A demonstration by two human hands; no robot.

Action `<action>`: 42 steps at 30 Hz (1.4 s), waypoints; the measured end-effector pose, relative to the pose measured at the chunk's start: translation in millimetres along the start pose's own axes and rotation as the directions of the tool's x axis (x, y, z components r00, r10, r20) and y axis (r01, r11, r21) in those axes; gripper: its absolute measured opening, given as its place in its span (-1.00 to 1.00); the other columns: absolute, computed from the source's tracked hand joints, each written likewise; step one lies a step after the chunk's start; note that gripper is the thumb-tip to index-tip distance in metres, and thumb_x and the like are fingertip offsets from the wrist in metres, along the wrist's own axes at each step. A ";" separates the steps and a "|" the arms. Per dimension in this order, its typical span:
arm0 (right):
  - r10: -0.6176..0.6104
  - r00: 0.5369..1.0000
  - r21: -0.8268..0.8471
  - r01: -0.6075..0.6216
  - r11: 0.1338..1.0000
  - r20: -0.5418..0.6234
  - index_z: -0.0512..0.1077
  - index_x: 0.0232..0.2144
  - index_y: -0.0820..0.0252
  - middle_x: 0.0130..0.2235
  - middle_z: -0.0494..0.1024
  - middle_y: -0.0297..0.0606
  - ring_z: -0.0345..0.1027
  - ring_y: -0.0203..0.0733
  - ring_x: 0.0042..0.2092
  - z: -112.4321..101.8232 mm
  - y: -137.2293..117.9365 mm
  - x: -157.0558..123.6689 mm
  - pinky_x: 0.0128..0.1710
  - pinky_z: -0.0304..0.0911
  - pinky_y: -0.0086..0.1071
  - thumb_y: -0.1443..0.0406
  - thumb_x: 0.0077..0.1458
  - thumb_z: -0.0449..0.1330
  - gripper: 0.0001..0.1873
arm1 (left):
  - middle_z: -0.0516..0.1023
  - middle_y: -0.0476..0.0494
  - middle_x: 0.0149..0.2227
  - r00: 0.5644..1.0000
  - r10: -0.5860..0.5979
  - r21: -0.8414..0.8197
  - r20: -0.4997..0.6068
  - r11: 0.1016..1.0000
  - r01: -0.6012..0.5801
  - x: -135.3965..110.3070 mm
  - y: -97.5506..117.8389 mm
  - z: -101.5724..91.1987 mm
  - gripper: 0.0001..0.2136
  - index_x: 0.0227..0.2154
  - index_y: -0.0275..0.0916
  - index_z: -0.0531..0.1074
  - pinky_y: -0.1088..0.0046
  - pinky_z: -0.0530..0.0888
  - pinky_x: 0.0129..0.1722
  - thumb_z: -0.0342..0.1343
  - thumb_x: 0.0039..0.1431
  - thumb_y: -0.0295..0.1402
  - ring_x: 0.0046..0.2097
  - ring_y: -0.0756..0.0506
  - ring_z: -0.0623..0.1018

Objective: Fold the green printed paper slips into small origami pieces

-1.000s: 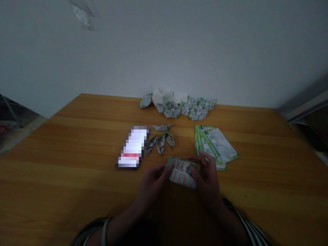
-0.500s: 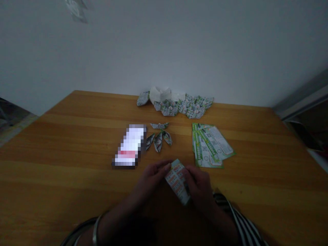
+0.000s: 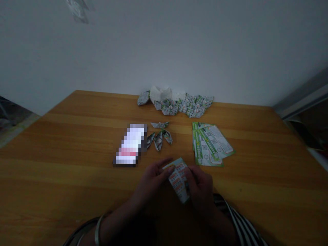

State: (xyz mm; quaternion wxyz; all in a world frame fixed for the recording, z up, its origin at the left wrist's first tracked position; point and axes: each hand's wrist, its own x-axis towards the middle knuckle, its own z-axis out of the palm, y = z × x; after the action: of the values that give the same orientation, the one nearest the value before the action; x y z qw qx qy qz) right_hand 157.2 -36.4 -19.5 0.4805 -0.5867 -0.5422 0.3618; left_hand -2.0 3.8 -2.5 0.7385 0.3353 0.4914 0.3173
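Between my hands is a printed paper leaflet (image 3: 178, 179), pale with rows of orange labels, held tilted just above the near part of the table. My left hand (image 3: 157, 174) grips its upper left side, thumb on top and fingers underneath. My right hand (image 3: 199, 182) pinches its right side, with the thumb lying along the printed face. Beyond my hands lie several folded paper pieces (image 3: 158, 140), pointed like little boats. To their right is a fanned pile of green and white leaflets (image 3: 210, 145).
A phone (image 3: 130, 145) with a lit, blurred screen lies left of the folded pieces. Along the wall at the table's (image 3: 77, 136) back edge stands a cluster of folded paper shapes (image 3: 192, 105), with white crumpled tissue (image 3: 160, 93) behind it.
The leaflet has turned slightly in my hands, and more of its upper left part shows. My left thumb now lies further over its face. The things on the table stay put.
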 end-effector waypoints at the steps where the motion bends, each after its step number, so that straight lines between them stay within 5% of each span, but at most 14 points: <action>1: -0.006 1.000 0.002 0.006 1.000 -0.005 0.47 -0.50 0.21 -0.59 0.45 -0.38 0.29 -0.34 -0.58 0.1 -0.3 -0.9 -0.60 0.16 -0.53 0.18 0.26 0.06 -0.64 | 0.67 -0.25 -0.28 1.000 0.000 0.006 0.002 1.000 0.000 -0.4 0.2 0.4 -0.25 0.13 -0.44 0.32 0.42 0.50 -0.29 0.37 -0.07 -0.12 -0.32 -0.10 0.61; 9: 0.028 0.987 -0.003 -0.029 1.000 -0.159 0.48 -0.47 0.21 -0.55 0.52 -0.33 0.37 -0.28 -0.53 1.4 1.7 0.3 -0.55 0.26 -0.50 0.15 0.23 0.10 -0.67 | 0.68 -0.11 -0.41 1.000 0.022 0.022 0.005 1.000 -0.022 -11.5 -3.8 11.2 0.05 0.35 -0.29 -0.09 0.40 0.54 -0.29 0.44 -0.15 -0.38 -0.33 -0.14 0.66; 13: 0.092 0.973 0.047 -0.083 0.995 -0.214 0.45 -0.50 0.21 -0.56 0.50 -0.32 0.34 -0.27 -0.55 1.6 0.4 1.2 -0.57 0.27 -0.49 0.10 0.21 0.10 -0.64 | 0.68 -0.15 -0.41 1.000 0.007 0.110 -0.027 0.994 -0.004 -12.9 -7.5 14.3 -0.08 0.32 -0.29 0.02 0.41 0.54 -0.37 0.40 -0.06 -0.29 -0.36 -0.16 0.66; 21: 0.141 0.964 0.106 -0.120 0.987 -0.225 0.42 -0.48 0.18 -0.58 0.46 -0.34 0.31 -0.27 -0.57 3.4 0.3 0.9 -0.62 0.25 -0.49 0.10 0.23 0.10 -0.65 | 0.67 -0.18 -0.37 0.999 -0.039 0.141 0.031 0.989 0.034 -11.4 -13.5 10.2 -0.12 0.23 -0.29 0.16 0.43 0.55 -0.38 0.45 -0.19 -0.42 -0.36 -0.15 0.66; 24: 0.080 0.981 0.131 -0.058 0.990 -0.177 0.48 -0.07 0.18 -0.23 0.62 -0.15 0.50 -0.18 -0.34 -4.4 3.5 7.0 -0.41 0.42 -0.40 0.17 0.27 0.07 -0.69 | 0.68 -0.23 -0.33 0.993 -0.057 0.046 0.103 0.998 0.052 -13.4 -5.7 4.8 -0.11 0.24 -0.29 0.14 0.37 0.57 -0.37 0.46 -0.18 -0.40 -0.32 -0.19 0.67; 26: -0.019 0.994 0.117 0.032 0.993 -0.109 0.38 0.14 0.11 0.01 0.57 -0.10 0.52 -0.12 -0.14 -14.0 8.3 13.0 -0.23 0.46 -0.32 0.25 0.28 0.04 -0.59 | 0.67 -0.31 -0.24 0.985 -0.053 -0.024 0.161 0.998 0.058 -14.3 0.2 -0.6 -0.23 0.18 -0.30 0.25 0.37 0.58 -0.39 0.44 -0.12 -0.36 -0.28 -0.22 0.66; 29: -0.242 0.954 0.107 0.226 0.968 0.179 0.46 0.09 0.04 -0.01 0.60 -0.17 0.51 -0.10 -0.04 -29.0 17.4 21.4 -0.09 0.44 -0.25 0.38 0.21 0.06 -0.57 | 0.66 -0.34 -0.18 0.982 -0.044 -0.084 0.182 0.995 0.060 -13.3 4.7 -9.3 -0.53 0.02 -0.34 0.44 0.43 0.56 -0.38 0.34 0.04 -0.30 -0.29 -0.16 0.65; 31: -0.336 0.910 0.063 0.330 0.942 0.243 0.47 0.06 0.02 -0.06 0.62 -0.20 0.52 -0.13 -0.07 -35.1 22.1 24.5 -0.09 0.43 -0.27 0.44 0.13 0.11 -0.53 | 0.66 -0.33 -0.21 0.987 -0.038 -0.097 0.156 0.994 0.054 -10.9 4.4 -13.6 -0.61 -0.04 -0.36 0.49 0.44 0.56 -0.31 0.32 0.09 -0.30 -0.28 -0.13 0.65; 38: -0.473 0.841 -0.098 0.511 0.854 0.262 0.54 -0.02 0.02 -0.15 0.65 -0.17 0.53 -0.13 -0.15 -31.9 21.9 25.2 -0.19 0.43 -0.28 0.40 0.10 0.22 -0.61 | 0.68 -0.26 -0.25 0.995 0.102 -0.110 0.004 0.989 -0.101 -7.0 1.9 -12.6 -0.37 0.24 -0.21 0.22 0.40 0.54 -0.30 0.28 0.13 -0.28 -0.30 -0.14 0.65; 42: -0.392 0.913 -0.032 0.397 0.917 0.114 0.60 -0.21 0.03 -0.27 0.65 -0.24 0.54 -0.17 -0.22 -30.4 19.0 23.6 -0.22 0.44 -0.31 0.47 0.08 0.17 -0.68 | 0.64 -0.27 -0.07 0.980 0.193 -0.010 0.040 0.981 -0.193 -8.8 0.8 -10.2 -0.65 0.02 -0.23 0.49 0.33 0.53 -0.09 0.19 0.22 -0.22 -0.08 -0.19 0.62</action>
State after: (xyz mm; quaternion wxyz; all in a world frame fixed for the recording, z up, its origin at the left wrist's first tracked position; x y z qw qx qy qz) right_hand 194.9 -17.5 -27.0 0.4985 -0.4581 -0.6835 0.2730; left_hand -14.5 -0.9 -0.3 0.7152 0.3856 0.4404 0.3820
